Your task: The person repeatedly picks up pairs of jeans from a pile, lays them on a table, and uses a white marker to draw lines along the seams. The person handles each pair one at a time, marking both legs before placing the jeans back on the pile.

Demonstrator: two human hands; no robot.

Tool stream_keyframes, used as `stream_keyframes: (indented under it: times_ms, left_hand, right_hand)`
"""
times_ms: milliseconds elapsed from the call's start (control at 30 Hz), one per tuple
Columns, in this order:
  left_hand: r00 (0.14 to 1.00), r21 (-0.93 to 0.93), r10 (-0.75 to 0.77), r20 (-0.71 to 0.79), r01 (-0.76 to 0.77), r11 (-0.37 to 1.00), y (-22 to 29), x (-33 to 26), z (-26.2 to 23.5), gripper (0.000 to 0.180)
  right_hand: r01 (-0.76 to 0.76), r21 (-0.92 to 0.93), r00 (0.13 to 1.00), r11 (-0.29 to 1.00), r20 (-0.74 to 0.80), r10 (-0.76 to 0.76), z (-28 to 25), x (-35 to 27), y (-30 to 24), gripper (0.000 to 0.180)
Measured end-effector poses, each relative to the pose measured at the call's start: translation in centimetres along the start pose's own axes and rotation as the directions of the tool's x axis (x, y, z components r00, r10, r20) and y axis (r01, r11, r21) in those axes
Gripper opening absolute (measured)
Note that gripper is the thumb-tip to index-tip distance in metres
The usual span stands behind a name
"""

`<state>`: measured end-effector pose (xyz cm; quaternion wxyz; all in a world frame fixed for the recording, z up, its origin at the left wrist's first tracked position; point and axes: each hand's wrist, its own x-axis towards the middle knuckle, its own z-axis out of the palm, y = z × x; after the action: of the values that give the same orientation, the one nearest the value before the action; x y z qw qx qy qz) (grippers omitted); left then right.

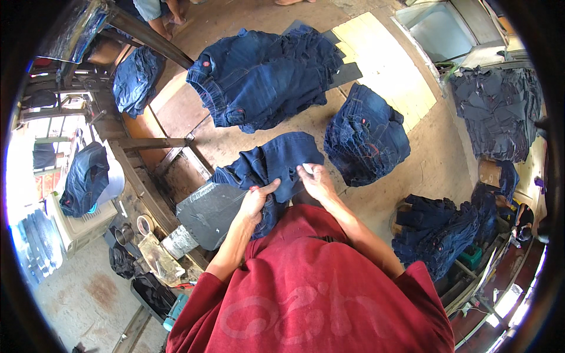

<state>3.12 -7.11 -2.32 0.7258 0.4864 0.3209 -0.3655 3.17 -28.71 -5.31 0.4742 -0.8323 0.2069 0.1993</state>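
Observation:
A pair of dark blue denim jeans (282, 159) is draped in front of me, partly over a dark flat board (212, 215) whose narrow end is wrapped in silvery tape. My left hand (254, 203) grips the denim near the board, thumb on top and fingers mostly hidden in the folds. At the cloth's right edge, my right hand (319, 183) pinches a small white piece (308, 169), possibly chalk; its exact kind is too small to tell. The lower part of the jeans is hidden behind my red shirt.
Large denim piles (265, 79) lie ahead, with another folded stack (366, 138) right of the jeans. More denim (435, 232) sits at the right, below dark grey garments (497, 112). A wooden frame (141, 182), a tape roll (145, 224) and a denim bundle (85, 179) are at left.

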Motion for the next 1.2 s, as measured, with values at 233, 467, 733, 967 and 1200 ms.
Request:
stream_keyframes:
  times_ms: [233, 467, 733, 967, 1200]
  left_hand:
    - [0.999, -0.188, 0.045, -0.005, -0.045, 0.981, 0.3, -0.3, -1.8, 0.034]
    - [0.974, -0.195, -0.184, 0.130, 0.207, 0.959, 0.0, 0.6, 2.7, 0.025]
    - [0.995, 0.013, -0.064, 0.081, 0.063, 0.998, 0.1, -0.5, 3.3, 0.020]
    - [0.993, 0.003, -0.113, 0.038, 0.113, 0.994, 0.3, 0.4, 4.2, 0.022]
    - [0.999, 0.152, -0.033, 0.030, 0.028, 0.988, -0.4, 0.1, 3.3, 0.018]
  right_hand:
    - [0.150, 0.077, 0.989, 0.986, 0.007, -0.151, -3.2, -0.7, 0.3, 0.044]
    - [0.230, 0.163, 0.968, 0.959, 0.060, -0.243, -2.8, -2.5, 0.7, 0.050]
    - [0.224, 0.124, 0.964, 0.967, 0.115, -0.238, -4.3, -3.3, -0.4, 0.044]
    - [0.295, -0.026, 0.951, 0.955, 0.101, -0.291, -3.9, -3.0, 0.3, 0.040]
    - [0.277, -0.002, 0.949, 0.961, 0.156, -0.274, -4.8, -2.8, 0.7, 0.037]
